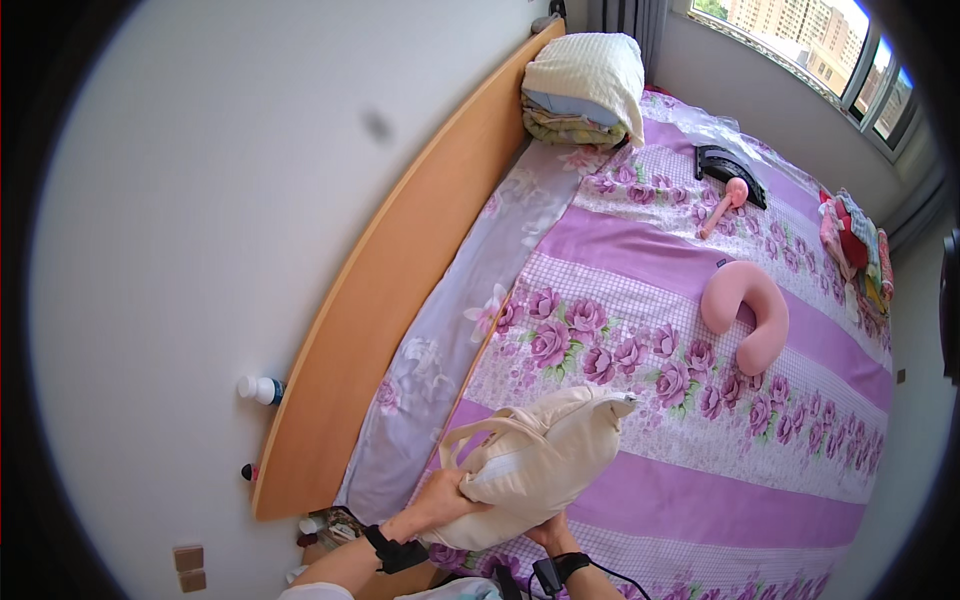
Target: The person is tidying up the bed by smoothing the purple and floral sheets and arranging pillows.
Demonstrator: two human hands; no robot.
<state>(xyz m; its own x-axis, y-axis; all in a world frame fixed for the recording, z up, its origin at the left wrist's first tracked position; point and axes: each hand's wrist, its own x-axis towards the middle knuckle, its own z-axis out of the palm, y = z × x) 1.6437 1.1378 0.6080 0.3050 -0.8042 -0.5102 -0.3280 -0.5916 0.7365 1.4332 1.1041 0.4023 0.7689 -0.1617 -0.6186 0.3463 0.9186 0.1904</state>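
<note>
A cream fabric bag (555, 457) with a zipper along its top and looped handles is held just over the near side of the bed. My left hand (442, 501) grips its left side, thumb on the fabric and the other fingers partly hidden. Lower down, my right hand (553, 531) holds the bag from beneath its near right side, most of the fingers covered by it. The bag lies tilted, its zipped end pointing away to the right. Its contents are hidden.
A pink U-shaped neck pillow (750, 307), a pink handheld fan-like object (727, 206) and a black curved object (724, 169) lie on the floral bedspread (637, 480). Folded bedding (581, 90) rests by the wooden headboard (405, 277). Folded clothes (859, 247) sit at the far right.
</note>
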